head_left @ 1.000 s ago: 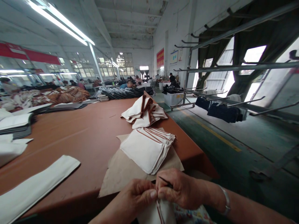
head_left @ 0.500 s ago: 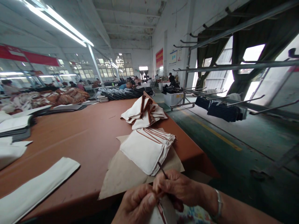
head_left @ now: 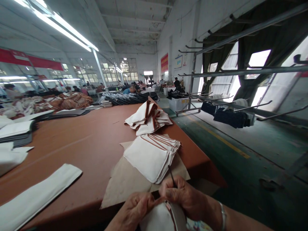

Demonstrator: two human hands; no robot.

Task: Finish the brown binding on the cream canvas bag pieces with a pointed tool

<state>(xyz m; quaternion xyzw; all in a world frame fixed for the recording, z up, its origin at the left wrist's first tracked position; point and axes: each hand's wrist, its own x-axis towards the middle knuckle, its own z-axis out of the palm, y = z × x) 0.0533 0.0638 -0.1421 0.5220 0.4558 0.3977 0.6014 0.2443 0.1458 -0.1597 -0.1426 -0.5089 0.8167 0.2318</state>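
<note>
At the table's near edge, my left hand (head_left: 136, 207) pinches the brown-trimmed edge of a white fabric piece (head_left: 155, 219). My right hand (head_left: 185, 195) is closed close beside it, thumb and fingers at the same edge. A thin dark pointed tool (head_left: 171, 175) sticks up out of my right fist; its lower part is hidden, so its kind is unclear. Just beyond my hands lies a stack of white fabric pieces with brown edging (head_left: 146, 157), fanned out on a sheet of brown paper (head_left: 115, 187).
A looser heap of white and brown pieces (head_left: 149, 118) sits behind the stack on the brown-covered table (head_left: 96, 141). A folded white strip (head_left: 40, 195) lies left. Metal racks with prongs (head_left: 240, 72) stand to the right, and people work far back.
My hands have moved slightly apart, my left to the left and my right to the right. More of the white piece and its brown-trimmed edge shows between them.
</note>
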